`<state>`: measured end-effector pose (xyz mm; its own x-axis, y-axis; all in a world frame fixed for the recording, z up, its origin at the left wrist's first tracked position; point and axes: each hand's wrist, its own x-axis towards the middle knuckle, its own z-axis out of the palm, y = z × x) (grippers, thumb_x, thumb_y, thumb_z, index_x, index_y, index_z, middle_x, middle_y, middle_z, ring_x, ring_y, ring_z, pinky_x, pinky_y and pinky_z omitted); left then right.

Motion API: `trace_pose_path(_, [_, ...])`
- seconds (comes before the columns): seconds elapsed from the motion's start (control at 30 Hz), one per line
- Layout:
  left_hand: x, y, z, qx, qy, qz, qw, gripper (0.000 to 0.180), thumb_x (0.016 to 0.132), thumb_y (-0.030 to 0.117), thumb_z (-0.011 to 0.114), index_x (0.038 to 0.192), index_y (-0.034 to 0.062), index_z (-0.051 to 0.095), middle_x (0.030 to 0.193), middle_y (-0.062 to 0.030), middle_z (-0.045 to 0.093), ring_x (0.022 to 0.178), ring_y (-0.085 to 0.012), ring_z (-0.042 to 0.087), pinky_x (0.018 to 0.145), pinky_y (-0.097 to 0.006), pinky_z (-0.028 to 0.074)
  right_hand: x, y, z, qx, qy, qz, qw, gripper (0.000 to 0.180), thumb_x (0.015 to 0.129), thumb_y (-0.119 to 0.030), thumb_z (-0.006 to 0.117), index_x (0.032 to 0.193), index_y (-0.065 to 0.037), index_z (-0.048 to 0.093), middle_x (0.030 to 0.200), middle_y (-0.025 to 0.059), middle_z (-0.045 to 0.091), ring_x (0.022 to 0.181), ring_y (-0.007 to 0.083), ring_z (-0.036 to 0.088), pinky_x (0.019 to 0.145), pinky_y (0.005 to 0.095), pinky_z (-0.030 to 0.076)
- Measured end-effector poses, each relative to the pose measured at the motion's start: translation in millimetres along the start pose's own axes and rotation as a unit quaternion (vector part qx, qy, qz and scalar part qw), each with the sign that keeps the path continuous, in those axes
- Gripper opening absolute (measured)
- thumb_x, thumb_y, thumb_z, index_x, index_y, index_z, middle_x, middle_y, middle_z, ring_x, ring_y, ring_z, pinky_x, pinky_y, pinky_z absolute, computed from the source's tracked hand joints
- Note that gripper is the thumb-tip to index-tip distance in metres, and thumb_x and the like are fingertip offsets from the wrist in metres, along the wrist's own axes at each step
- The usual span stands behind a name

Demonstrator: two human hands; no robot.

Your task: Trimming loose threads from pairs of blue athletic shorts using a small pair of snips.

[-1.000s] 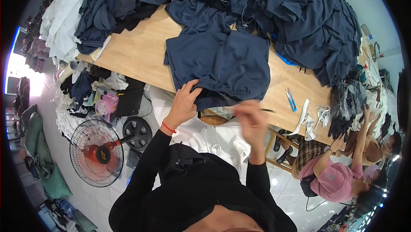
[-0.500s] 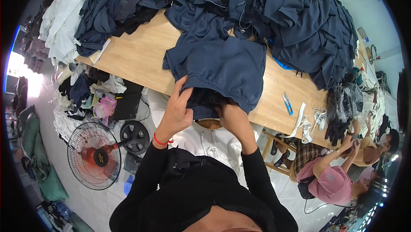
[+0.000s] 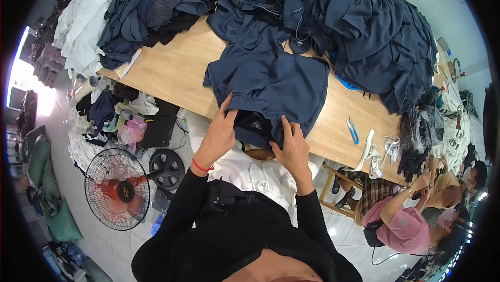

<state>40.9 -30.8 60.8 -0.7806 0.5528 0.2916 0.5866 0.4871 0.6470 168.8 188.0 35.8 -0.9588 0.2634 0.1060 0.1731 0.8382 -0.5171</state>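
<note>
A pair of navy blue shorts [image 3: 276,81] lies flat on the wooden table [image 3: 177,71], its elastic waistband hanging toward me at the table's near edge. My left hand [image 3: 221,131] grips the left side of the waistband, thumb up on the cloth. My right hand [image 3: 292,149] holds the right side of the waistband, fingers spread over the fabric. Between my hands the waistband gapes and shows the dark inside with a small label [image 3: 255,124]. Both sleeves are black; a red band circles my left wrist.
Heaps of navy garments [image 3: 375,32] cover the table's far and right parts; a white and dark pile [image 3: 104,16] sits at the left end. Blue snips [image 3: 352,130] lie by the right edge. A red floor fan [image 3: 117,188] stands lower left. A seated person [image 3: 411,219] works lower right.
My right hand came up from below the table edge onto the waistband. Both hands pulled the shorts nearer and opened the waist.
</note>
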Motion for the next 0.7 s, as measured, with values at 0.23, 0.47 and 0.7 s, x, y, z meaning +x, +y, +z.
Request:
trace_pose_path(0.23, [10.2,5.5,-58.9,-0.054,-0.034,0.027,0.998,0.041,0.083,-0.018,0.048,0.116,0.0005,0.062,0.119,-0.0238,0.065,0.117,-0.0472,0.063,0.098,-0.049,0.053,9.4,16.8,-26.0,0.027,0.061,-0.040,0.997,0.032,0.079,-0.002,0.070,0.111,-0.004,0.076,0.093,0.0183,0.066,0.080,0.0396,0.069,0.072,0.0501,0.056])
trace_pose_path(0.47, [25.6,122.3,-196.1,-0.215,-0.070,0.161,0.961,0.040,0.077,-0.010,0.069,0.115,-0.0009,0.078,0.113,-0.0183,0.081,0.098,-0.0334,0.080,0.090,-0.037,0.062,-39.8,-19.5,-220.0,0.065,0.381,-0.100,0.917,0.041,0.084,0.005,0.053,0.117,0.012,0.076,0.104,0.0184,0.071,0.096,0.0263,0.068,0.090,0.0340,0.053])
trace_pose_path(0.7, [88.2,104.3,-210.7,-0.327,-0.009,0.012,0.945,0.032,0.080,-0.011,0.056,0.104,-0.0040,0.077,0.099,-0.0127,0.078,0.094,-0.0257,0.080,0.071,-0.033,0.065,29.3,-59.9,-224.1,0.078,0.454,-0.134,0.878,0.039,0.085,0.005,0.055,0.116,0.011,0.078,0.115,0.0207,0.073,0.103,0.0304,0.070,0.101,0.0414,0.053])
